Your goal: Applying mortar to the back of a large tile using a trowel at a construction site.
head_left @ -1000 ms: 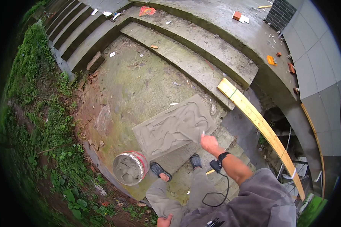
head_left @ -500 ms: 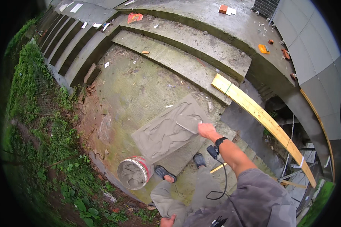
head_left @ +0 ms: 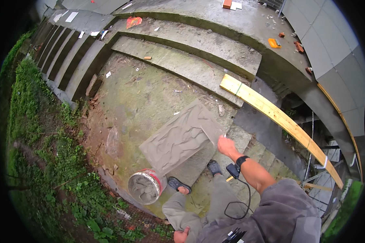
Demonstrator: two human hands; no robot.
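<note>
Item: square slab (head_left: 181, 137), flat, lying on the concrete ground (head_left: 146, 97) at the foot of the steps. Its upper face was coated in grey mortar, wet-looking, worked into irregular ridges and swirls.

Right hand (head_left: 227, 146): reached out over the slab's right corner, fingers closed on what appeared to be a trowel (head_left: 211, 137), its thin blade resting on the mortar near that edge; the tool was small and hard to make out. A black band sat on the wrist.

Left hand (head_left: 181, 235): at the bottom edge of the view, near the knee, well apart from the slab; only partly in view, so whether it was open or closed could not be told.

Bucket (head_left: 145, 186): round, red-walled with a white rim, holding grey mortar, standing just beside the slab's near corner, to the left of the sandalled feet.

Surroundings: broad concrete steps (head_left: 198, 52), rough and stained; a long pale wooden plank (head_left: 280, 119) slanting to the right of the slab; grass (head_left: 40, 162) along the left.
</note>
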